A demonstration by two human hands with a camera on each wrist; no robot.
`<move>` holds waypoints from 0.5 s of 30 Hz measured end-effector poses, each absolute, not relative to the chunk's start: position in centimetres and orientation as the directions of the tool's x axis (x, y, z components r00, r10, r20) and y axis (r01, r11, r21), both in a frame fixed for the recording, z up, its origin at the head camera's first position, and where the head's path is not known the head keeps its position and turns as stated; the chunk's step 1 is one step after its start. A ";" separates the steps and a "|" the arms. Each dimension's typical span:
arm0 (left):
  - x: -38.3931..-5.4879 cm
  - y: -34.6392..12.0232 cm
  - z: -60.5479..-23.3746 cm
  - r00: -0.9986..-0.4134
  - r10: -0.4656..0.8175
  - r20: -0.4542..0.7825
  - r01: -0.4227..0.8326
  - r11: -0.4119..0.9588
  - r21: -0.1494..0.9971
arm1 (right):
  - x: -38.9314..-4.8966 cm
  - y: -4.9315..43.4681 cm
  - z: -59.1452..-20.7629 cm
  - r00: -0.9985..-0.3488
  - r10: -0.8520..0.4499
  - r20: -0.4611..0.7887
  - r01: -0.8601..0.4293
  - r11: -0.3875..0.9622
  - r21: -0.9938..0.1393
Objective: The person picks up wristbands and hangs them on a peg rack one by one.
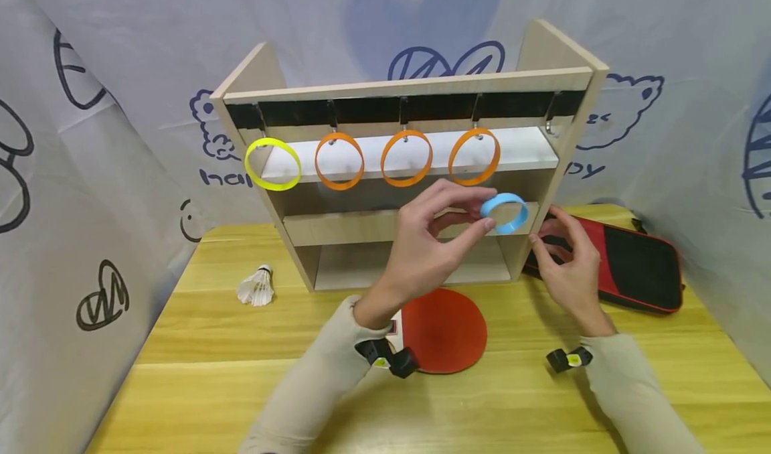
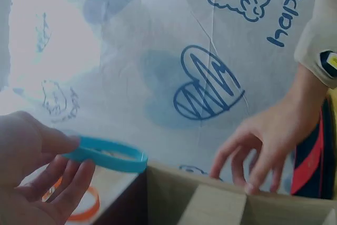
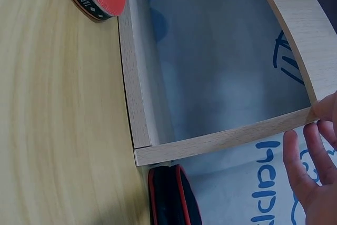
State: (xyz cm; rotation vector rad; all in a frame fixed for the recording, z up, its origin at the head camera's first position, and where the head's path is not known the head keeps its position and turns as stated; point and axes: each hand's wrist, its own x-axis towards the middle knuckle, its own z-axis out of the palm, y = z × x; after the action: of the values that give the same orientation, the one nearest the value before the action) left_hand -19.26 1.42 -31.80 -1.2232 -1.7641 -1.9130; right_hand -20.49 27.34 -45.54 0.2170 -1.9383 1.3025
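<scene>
My left hand [image 1: 427, 240] pinches a light blue wristband [image 1: 504, 213] between thumb and fingertips, in front of the wooden shelf [image 1: 343, 230]. In the left wrist view the blue band [image 2: 113, 154] juts out from the fingers toward the shelf's side. My right hand [image 1: 569, 263] touches the shelf's right side panel, its thumb at the front edge and its fingers around the outside. Along the shelf's black strip hang a yellow band [image 1: 273, 187] and three orange bands [image 1: 340, 186], each from a hook. The rightmost hook [image 1: 549, 127] holds no band.
A red table tennis paddle [image 1: 446, 333] lies on the wooden table [image 1: 205, 373] before the shelf. A white shuttlecock [image 1: 257, 286] is at the left. Behind my right hand lies a black and red case [image 1: 641, 266], close beside the shelf.
</scene>
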 end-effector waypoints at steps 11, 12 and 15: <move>-20.0 5.2 -27.9 -0.516 0.258 0.817 0.822 -0.120 0.557 | -20.2 27.3 -45.3 -0.696 0.270 0.665 -0.507 0.471 -0.722; -20.2 5.5 -27.5 -0.510 0.252 0.823 0.830 -0.108 0.548 | -20.1 27.2 -45.3 -0.699 0.275 0.660 -0.502 0.468 -0.727; -20.6 6.0 -26.4 -0.489 0.228 0.842 0.851 -0.088 0.517 | -20.2 27.1 -45.3 -0.708 0.280 0.648 -0.492 0.463 -0.737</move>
State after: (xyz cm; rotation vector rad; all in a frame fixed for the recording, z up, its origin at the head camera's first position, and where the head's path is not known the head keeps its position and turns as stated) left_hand -20.61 5.98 -26.45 -1.1725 -1.6863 -1.6160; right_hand -20.17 27.06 -45.26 0.1763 -1.9654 1.3143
